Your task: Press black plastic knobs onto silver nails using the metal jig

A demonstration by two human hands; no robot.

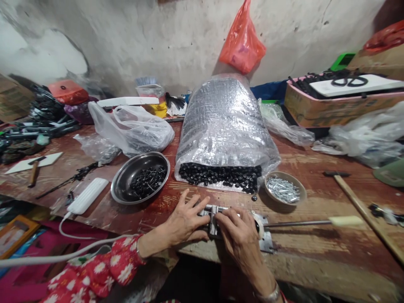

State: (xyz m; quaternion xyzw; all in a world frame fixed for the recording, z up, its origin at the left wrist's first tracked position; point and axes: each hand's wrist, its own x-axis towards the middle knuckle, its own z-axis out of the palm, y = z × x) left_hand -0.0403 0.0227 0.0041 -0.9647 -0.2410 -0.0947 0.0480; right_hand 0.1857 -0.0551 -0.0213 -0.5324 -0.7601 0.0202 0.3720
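While the left hand point(185, 219) lay splayed at the lower-centre metal fixture point(213, 222) and the right hand point(240, 232) curled, grasp indiscernible, steady bracing seemed best.

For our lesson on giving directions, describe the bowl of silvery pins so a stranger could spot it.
Find the big shiny bag on the table, its open mouth showing black pieces. Just right of that mouth, beyond the right hand, sits a small tan bowl. Unlike the larger steel bowl of dark pieces, it holds silvery pins.

Left hand point(185, 219) and right hand point(241, 235) touch a metal fixture point(213, 224).
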